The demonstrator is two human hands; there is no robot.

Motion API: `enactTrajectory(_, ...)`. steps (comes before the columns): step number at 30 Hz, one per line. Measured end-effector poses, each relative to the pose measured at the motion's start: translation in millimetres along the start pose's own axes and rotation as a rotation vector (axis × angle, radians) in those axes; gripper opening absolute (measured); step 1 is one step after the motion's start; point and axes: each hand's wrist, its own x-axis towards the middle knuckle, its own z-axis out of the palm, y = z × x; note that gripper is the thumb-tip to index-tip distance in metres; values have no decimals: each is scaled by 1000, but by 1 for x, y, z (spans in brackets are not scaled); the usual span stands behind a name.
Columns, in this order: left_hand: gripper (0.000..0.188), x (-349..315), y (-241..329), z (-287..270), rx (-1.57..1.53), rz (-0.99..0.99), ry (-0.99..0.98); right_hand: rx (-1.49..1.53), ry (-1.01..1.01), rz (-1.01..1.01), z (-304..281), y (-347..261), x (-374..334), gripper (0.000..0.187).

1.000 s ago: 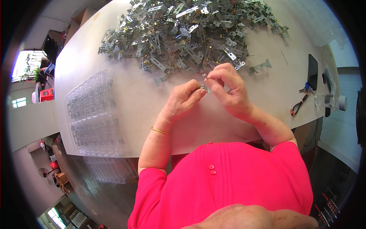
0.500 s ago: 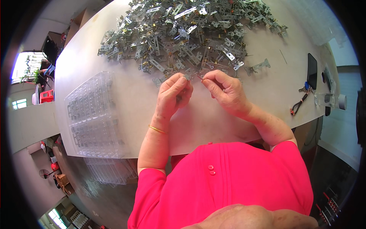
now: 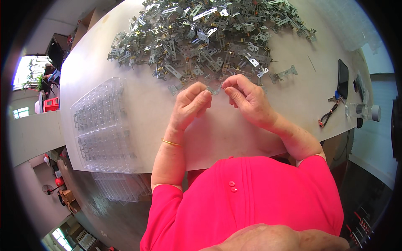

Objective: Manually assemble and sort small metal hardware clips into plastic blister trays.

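Note:
My left hand (image 3: 190, 104) is closed, its thumb and fingers gripping a small silvery metal bracket (image 3: 215, 90) that juts out toward the right. Close beside it, my right hand (image 3: 248, 100) pinches with thumb and forefinger at the bracket's far end; what lies between those fingertips is too small to make out. Just beyond both hands spreads a large heap of flat metal brackets (image 3: 205, 54), with slots, holes and some brass-coloured bits.
Clear plastic trays (image 3: 102, 125) lie stacked at the left table edge. One loose bracket (image 3: 286, 72) and a thin rod (image 3: 311, 62) are right of the heap. A black phone (image 3: 343, 79), keys on a cord (image 3: 328, 113) and a transparent bottle (image 3: 358, 110) sit at the right edge.
The left hand has turned slightly, its thumb shifting right. More of the bracket now shows between the hands; the thin reddish tip seen at the right fingertips is no longer visible.

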Motion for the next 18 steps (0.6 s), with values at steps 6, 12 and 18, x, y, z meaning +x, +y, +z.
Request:
enactTrajectory(6,29,-1,8,1,211,-55,-94,191,-150,171,-6,0,2,16)
enactTrajectory(12,24,-3,1,4,234,51,-161,315,-224,206,-9,3,3,13)
enactTrajectory(18,19,-4,11,18,319,126,-234,-32,-139,-162,-6,13,3,10)
